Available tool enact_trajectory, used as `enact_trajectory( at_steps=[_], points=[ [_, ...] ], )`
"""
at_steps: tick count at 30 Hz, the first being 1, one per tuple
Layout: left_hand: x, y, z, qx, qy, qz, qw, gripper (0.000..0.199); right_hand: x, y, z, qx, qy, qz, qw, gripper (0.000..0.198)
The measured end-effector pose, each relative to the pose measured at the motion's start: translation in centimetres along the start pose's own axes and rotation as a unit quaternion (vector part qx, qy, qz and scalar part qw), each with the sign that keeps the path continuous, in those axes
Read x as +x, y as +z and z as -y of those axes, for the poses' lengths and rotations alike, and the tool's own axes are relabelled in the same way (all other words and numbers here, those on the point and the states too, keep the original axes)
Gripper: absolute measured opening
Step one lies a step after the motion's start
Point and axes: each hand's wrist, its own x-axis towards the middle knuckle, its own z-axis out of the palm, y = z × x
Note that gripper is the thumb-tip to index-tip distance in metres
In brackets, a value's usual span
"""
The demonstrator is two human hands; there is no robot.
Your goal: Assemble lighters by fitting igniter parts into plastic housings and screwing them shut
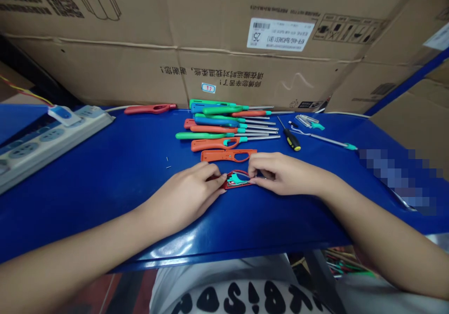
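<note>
A red half shell of a stick lighter (240,172) lies on the blue table in front of me, with a teal trigger piece (237,178) and thin wires inside it. My left hand (194,185) is closed around the shell's left end, thumb and fingers pinching it. At the other end my right hand (277,172) is closed in a pinch at the shell's right side; its fingertips hide what exactly lies between them. Just beyond the hands rests an orange half shell (217,155). Behind that lie several stick lighters (215,143) in orange, green, blue and red, metal tubes pointing right.
A screwdriver (291,140) lies right of the lighters, beside clear and teal parts (307,122) and a loose metal tube (329,140). Two small pins (167,163) lie left. A power strip (52,138), a red shell (150,109) and a cardboard wall (133,47) border the table.
</note>
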Motion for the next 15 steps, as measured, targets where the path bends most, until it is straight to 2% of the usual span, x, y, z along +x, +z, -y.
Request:
enact_trajectory(
  at_steps=[7,15],
  points=[
    [-0.12,0.17,0.37,-0.05,-0.005,-0.014,0.999,0.022,-0.01,-0.06,0.36,-0.007,0.001,0.003,1.0,0.006],
    [-0.16,0.1,0.44,-0.036,0.031,-0.013,0.999,0.032,-0.08,0.14,0.07,-0.006,-0.01,-0.01,1.0,0.008]
  ],
)
